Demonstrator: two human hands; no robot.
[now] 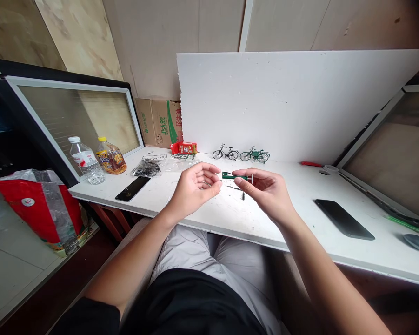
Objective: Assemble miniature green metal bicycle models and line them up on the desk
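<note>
My right hand (270,186) pinches a small green piece (235,177) with a silver T-shaped end, shaped like a miniature pump, between thumb and fingers. It is held level above the white table. Just left of it, my left hand (198,184) has its fingers curled and its thumb brought towards them. Whatever may lie at those fingertips is too small to name. Below the green piece, a small metal tool-like piece (243,196) and thin dark bits lie on the table. Behind stand a black model bicycle (225,152) and a green model bicycle (254,154).
On the white table (209,214) lie a phone (132,188) at left and a dark phone (343,218) at right. A water bottle (87,160), a yellow-capped bottle (110,157), a plastic bag of parts (145,168) and a red packet (184,148) stand or lie farther back.
</note>
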